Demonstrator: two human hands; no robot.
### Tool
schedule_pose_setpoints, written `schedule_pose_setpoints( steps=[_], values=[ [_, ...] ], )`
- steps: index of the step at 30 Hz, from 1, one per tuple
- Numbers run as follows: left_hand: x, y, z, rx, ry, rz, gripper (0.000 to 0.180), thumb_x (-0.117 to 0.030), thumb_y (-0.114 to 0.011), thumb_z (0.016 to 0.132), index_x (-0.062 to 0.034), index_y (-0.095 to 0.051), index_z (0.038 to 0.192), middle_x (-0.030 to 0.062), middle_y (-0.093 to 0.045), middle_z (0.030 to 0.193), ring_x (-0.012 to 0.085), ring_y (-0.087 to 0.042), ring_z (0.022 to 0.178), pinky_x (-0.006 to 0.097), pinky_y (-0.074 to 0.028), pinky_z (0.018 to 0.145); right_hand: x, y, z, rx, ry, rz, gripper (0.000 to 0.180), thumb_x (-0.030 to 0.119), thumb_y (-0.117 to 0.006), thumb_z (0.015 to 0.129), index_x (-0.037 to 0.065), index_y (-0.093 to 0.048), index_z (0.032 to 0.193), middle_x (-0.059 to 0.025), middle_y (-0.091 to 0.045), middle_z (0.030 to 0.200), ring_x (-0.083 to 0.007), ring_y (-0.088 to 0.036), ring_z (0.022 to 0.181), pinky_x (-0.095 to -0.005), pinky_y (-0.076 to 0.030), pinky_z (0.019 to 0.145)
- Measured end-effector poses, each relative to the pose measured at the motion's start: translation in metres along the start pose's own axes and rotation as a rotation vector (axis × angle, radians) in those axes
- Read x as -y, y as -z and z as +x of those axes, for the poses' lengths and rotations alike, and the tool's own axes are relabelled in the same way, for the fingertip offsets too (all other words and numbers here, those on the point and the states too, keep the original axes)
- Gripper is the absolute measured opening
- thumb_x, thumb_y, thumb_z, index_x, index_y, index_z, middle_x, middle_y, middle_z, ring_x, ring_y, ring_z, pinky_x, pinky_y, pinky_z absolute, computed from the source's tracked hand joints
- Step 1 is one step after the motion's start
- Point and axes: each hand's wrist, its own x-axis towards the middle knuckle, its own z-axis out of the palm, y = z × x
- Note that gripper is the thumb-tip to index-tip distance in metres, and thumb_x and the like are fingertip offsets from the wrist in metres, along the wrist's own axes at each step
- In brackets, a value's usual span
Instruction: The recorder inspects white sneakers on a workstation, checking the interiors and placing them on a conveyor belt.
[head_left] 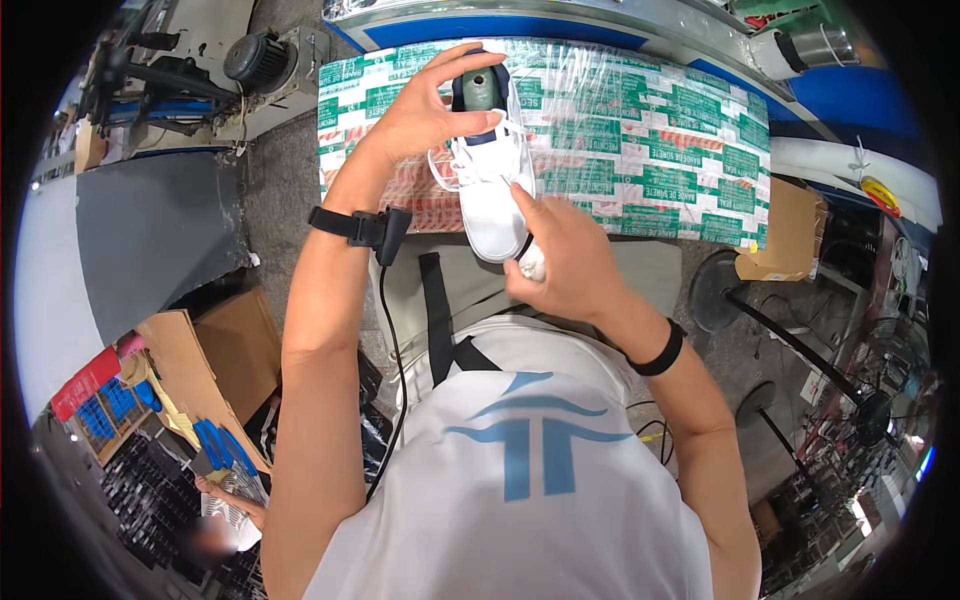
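A white lace-up sneaker point(492, 215) with a dark lining is held over the front edge of the bench, its toe toward me. Inside its opening sits a green shoe last point(482, 92). My left hand point(425, 108) is closed around the heel end, fingers across the far side and thumb on the tongue by the loose white laces point(443, 172). My right hand point(575, 250) is beside the toe, its index finger against the upper. A white wad, perhaps cloth point(533, 263), shows in its curled fingers; the rest of the wad is hidden.
The bench top point(640, 140) is wrapped in green-and-white printed tape under clear film. Behind it runs a blue-and-metal machine edge point(500, 28). A grey board point(165, 240) and an electric motor point(257, 60) are at left. Cardboard boxes point(785, 230) stand right; another person point(235, 510) is lower left.
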Motion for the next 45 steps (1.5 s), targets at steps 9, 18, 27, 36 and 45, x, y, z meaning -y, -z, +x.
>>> schedule_pose_setpoints(
  steps=[9, 18, 27, 36, 45],
  values=[
    [0.049, -0.012, -0.087, -0.415, 0.311, -0.749, 0.089, -0.023, -0.081, 0.104, -0.0086, -0.033, 0.177, 0.0148, -0.06, 0.159, 0.0244, -0.063, 0.139, 0.04, -0.056, 0.115, -0.048, -0.068, 0.028, -0.24, -0.121, 0.169, 0.088, 0.027, -0.084, 0.087, -0.013, -0.05, 0.158, -0.0298, -0.071, 0.114, -0.0469, -0.071, 0.102, -0.053, -0.058, 0.091],
    [0.025, -0.033, -0.094, -0.566, 0.442, -0.946, 0.071, -0.029, -0.085, 0.104, -0.0019, -0.051, 0.16, 0.0122, -0.07, 0.144, 0.0258, -0.073, 0.125, 0.042, -0.062, 0.105, -0.071, -0.025, 0.075, -0.217, 0.031, 0.106, 0.08, 0.025, -0.085, 0.083, -0.005, -0.06, 0.153, -0.0202, -0.066, 0.109, -0.0406, -0.066, 0.099, -0.0526, -0.055, 0.089],
    [-0.049, 0.131, 0.074, -0.537, 0.097, 0.409, 0.099, -0.02, -0.107, 0.07, 0.0063, -0.056, 0.151, 0.0194, -0.074, 0.134, 0.0257, -0.073, 0.119, 0.039, -0.058, 0.106, -0.205, 0.034, 0.057, -0.323, -0.158, -0.276, 0.067, 0.024, -0.082, 0.084, 0.003, -0.068, 0.146, -0.0171, -0.065, 0.112, -0.0384, -0.066, 0.101, -0.0509, -0.054, 0.088],
    [0.02, 0.17, 0.22, -0.587, -0.177, 1.013, 0.119, -0.046, -0.105, 0.072, 0.0005, -0.045, 0.164, 0.0278, -0.068, 0.146, 0.0463, -0.067, 0.136, 0.053, -0.05, 0.118, -0.208, 0.033, 0.06, -0.427, -0.119, -0.297, 0.047, 0.029, -0.083, 0.079, 0.012, -0.076, 0.122, -0.0114, -0.062, 0.103, -0.0325, -0.066, 0.093, -0.0465, -0.054, 0.082],
    [0.01, 0.164, 0.285, -0.783, 0.169, 1.368, 0.112, -0.028, -0.102, 0.08, 0.0056, -0.039, 0.166, 0.0329, -0.044, 0.168, 0.0488, -0.048, 0.155, 0.058, -0.038, 0.128, -0.213, 0.035, 0.059, -0.427, -0.159, -0.235, 0.039, 0.03, -0.082, 0.077, 0.012, -0.077, 0.112, -0.0085, -0.061, 0.098, -0.0286, -0.065, 0.089, -0.0431, -0.054, 0.079]
  ],
)
